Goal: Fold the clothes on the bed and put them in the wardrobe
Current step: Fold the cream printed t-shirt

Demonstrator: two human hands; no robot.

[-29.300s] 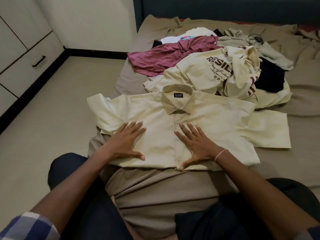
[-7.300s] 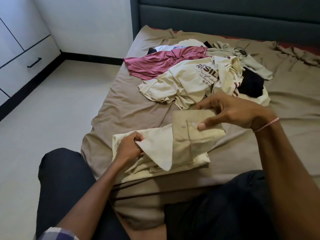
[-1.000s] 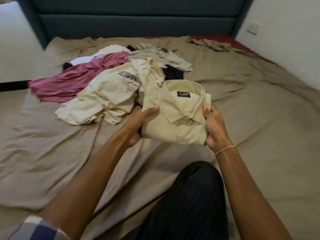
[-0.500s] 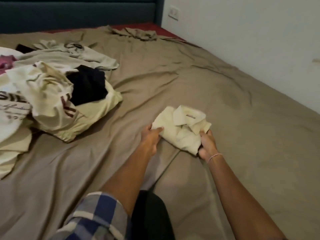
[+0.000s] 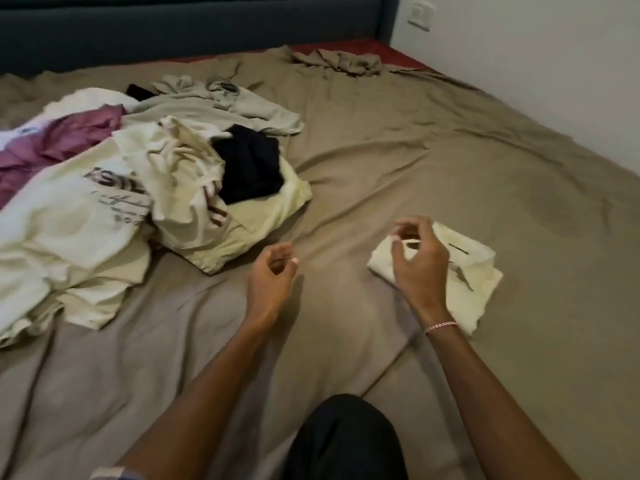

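The folded shirt [image 5: 479,289] lies on the bed [image 5: 450,161], right of the person's knee and well apart from the pile [image 5: 104,216]. It is a small cream bundle, collar up, one corner hanging a little loose at the near edge. It looks light and soft, so it should sag and spill its folds if lifted by one edge. A flat hand under it and another on top, or both hands at opposite sides, would keep it square.

The right hand [image 5: 420,268] hovers over the shirt's left half, fingers loosely curled, gripping nothing; whether it touches the cloth I cannot tell. The left hand [image 5: 272,282] hangs over bare sheet between shirt and pile, also loosely curled and empty. The pile holds cream, maroon and black clothes, all crumpled, none yet folded.
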